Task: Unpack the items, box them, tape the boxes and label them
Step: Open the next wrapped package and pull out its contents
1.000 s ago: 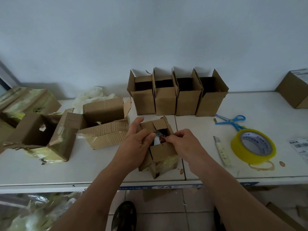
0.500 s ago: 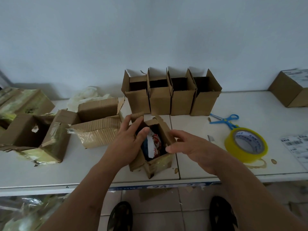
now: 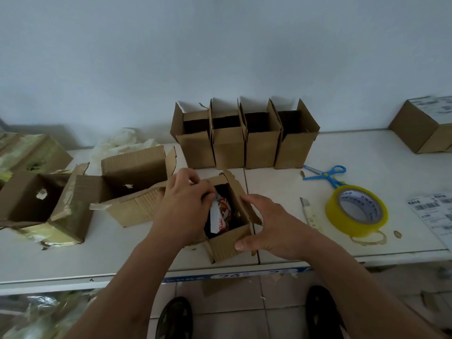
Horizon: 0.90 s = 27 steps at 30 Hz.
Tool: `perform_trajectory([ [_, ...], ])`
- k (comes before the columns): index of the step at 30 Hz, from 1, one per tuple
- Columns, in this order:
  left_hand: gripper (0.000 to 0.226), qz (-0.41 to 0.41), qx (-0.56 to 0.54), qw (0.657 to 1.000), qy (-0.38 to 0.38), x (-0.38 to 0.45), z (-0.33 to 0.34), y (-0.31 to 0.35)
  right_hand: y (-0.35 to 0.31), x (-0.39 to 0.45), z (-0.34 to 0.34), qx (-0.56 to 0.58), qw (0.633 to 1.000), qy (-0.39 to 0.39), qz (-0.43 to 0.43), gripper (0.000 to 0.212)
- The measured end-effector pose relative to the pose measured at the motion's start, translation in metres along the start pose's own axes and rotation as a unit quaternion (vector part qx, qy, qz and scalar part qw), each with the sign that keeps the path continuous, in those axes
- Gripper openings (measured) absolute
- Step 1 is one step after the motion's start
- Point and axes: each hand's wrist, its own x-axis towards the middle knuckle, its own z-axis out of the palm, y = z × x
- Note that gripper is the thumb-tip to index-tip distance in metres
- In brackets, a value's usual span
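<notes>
Inside open box [image 3: 230, 245], snack packet [image 3: 221, 214], left hand [image 3: 182, 211] fingers [image 3: 208, 193] touching

Black shoes [image 3: 174, 319] (two) on tiled floor [image 3: 232, 302]; pale wall [image 3: 220, 45].
</notes>
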Motion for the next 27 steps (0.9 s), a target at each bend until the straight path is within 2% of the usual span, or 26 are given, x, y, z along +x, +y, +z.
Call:
perform_trajectory([
  [4,0.042,0.028,0.098,0.994,-0.034,0.006,0.002,0.002,0.0,0.0,-0.001,-0.024,1.0,0.014,-0.012,0.104],
  [9,0.067,-0.021,-0.009,0.993,-0.114,0.02,-0.004,-0.003,-0.003,-0.002,0.003,-0.032,0.999,0.019,-0.024,0.101],
  [15,0.058,-0.053,-0.031,0.994,-0.085,0.037,-0.002,-0.001,-0.003,-0.002,0.003,-0.055,0.998,0.02,-0.038,0.099],
  [22,0.063,-0.05,0.022,0.993,-0.105,0.05,0.002,-0.006,0.0,0.0,0.003,-0.062,0.997,0.019,-0.036,0.098],
  [25,0.074,-0.025,0.059,0.988,-0.139,0.059,0.002,-0.012,0.001,0.001,0.002,-0.067,0.997,0.012,-0.035,0.098],
  [27,0.072,-0.014,0.042,0.984,-0.173,0.063,0.003,-0.013,0.001,0.002,0.001,-0.064,0.997,0.007,-0.033,0.098],
])
